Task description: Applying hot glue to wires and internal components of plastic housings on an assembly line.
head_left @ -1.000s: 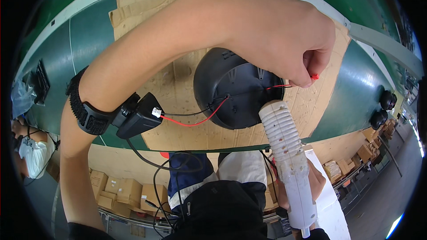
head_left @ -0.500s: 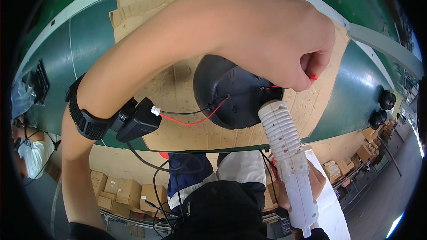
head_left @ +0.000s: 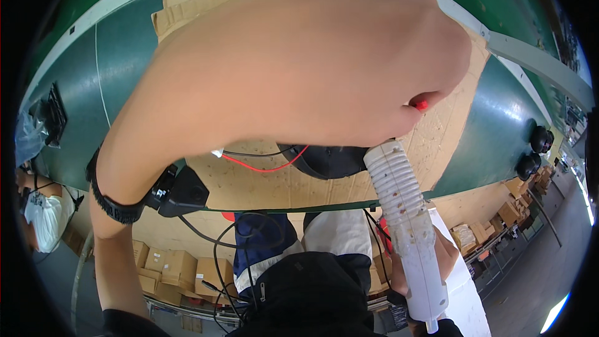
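My left hand (head_left: 430,62) arches across the bench from the left, its fingers closed in a pinch. A small red piece (head_left: 422,105) pokes out between finger and thumb. Under the forearm sits a round black plastic housing (head_left: 331,162), mostly hidden, with a red wire (head_left: 265,169) and a black wire running left from it to a white connector (head_left: 217,152), partly covered by my arm. My right hand (head_left: 444,254), low on the right, grips a ribbed, translucent white plastic tube (head_left: 409,218), stained brown. Its ribbed upper end lies beside the housing; a narrow tip points down.
Worn cardboard (head_left: 437,143) covers the middle of the green bench (head_left: 125,75). Round black parts (head_left: 536,150) stand at the right edge, a clear bag (head_left: 31,130) at the far left. Cardboard boxes (head_left: 178,268) sit below. Another person's white sleeve (head_left: 50,221) shows left.
My left forearm has come up closer to the camera and now covers most of the housing. The pinched red piece has shifted slightly left. The ribbed tube has barely moved.
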The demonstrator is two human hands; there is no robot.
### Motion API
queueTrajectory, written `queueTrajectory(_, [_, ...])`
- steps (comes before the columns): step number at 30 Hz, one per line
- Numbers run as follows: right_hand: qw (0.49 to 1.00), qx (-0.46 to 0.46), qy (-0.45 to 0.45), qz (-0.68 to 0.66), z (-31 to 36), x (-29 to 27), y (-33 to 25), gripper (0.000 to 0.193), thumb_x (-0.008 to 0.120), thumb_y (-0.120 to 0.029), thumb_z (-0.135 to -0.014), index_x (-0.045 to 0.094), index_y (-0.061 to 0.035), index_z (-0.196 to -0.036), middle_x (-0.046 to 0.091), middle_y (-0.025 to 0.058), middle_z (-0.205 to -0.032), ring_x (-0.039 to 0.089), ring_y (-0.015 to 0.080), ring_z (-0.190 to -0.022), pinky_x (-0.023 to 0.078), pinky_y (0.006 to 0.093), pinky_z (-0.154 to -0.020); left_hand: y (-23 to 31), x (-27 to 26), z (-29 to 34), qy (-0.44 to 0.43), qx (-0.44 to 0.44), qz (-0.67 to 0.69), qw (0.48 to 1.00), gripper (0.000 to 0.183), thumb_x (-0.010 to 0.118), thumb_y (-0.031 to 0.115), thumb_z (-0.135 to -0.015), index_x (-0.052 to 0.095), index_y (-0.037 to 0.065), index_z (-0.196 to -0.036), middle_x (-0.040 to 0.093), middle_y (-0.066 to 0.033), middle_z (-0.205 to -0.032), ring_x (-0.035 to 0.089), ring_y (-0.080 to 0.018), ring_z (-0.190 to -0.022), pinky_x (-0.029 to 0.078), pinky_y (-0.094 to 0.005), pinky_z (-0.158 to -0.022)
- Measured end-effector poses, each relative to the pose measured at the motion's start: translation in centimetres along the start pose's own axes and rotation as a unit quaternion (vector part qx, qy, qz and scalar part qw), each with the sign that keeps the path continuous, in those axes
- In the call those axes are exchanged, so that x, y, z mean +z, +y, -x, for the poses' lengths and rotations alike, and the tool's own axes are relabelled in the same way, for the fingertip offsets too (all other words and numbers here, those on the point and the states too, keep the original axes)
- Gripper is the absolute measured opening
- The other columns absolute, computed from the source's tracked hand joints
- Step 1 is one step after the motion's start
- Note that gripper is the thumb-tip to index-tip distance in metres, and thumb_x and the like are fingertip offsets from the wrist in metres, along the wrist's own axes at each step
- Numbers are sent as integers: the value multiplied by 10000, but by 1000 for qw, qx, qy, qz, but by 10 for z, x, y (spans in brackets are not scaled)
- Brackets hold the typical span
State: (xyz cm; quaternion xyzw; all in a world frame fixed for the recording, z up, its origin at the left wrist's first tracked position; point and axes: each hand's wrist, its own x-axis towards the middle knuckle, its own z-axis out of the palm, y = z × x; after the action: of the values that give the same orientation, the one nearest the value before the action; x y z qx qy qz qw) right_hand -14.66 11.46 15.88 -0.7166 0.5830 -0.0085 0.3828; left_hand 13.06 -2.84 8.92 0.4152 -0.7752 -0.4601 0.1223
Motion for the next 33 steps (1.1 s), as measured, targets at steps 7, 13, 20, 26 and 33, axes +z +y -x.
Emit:
queueTrajectory(7, [1000,11,4,17,3,-3,-2,245,751,-96,-816,674,63,-986,696,194,-859,702,277,-699,541,321,-621,6,5,21,129,78,-90,984,100,743,97,-773,663,46,-806,566,-76,-710,589,-273,-632,457,-348,-571])
queueTrajectory(13, [998,44,8,33,1,-6,2,245,750,-94,-821,675,65,-991,699,194,-858,707,267,-699,542,314,-618,41,23,48,176,-49,-191,964,165,763,146,-720,642,62,-796,449,-53,-645,521,-233,-536,404,-350,-484])
queueTrajectory(20, [997,21,-5,75,-8,-11,-3,253,770,-72,-753,690,43,-963,708,153,-824,715,253,-696,547,307,-615,69,65,71,236,-88,-157,955,298,741,65,-620,702,-15,-905,411,-16,-641,453,-126,-472,308,-285,-388])
queueTrajectory(26, [994,53,-20,92,-12,-15,-5,281,728,-61,-664,700,34,-928,681,154,-778,684,329,-662,544,361,-638,69,93,77,256,-44,-186,948,293,661,97,-623,735,-54,-863,340,17,-632,393,-93,-524,236,-260,-418])
queueTrajectory(33, [996,38,-18,76,-16,-17,-7,236,737,-45,-679,700,34,-898,679,160,-769,691,308,-669,540,348,-635,76,104,84,197,-63,-177,962,419,646,117,-622,765,-19,-1000,334,32,-644,394,-78,-516,278,-248,-416])
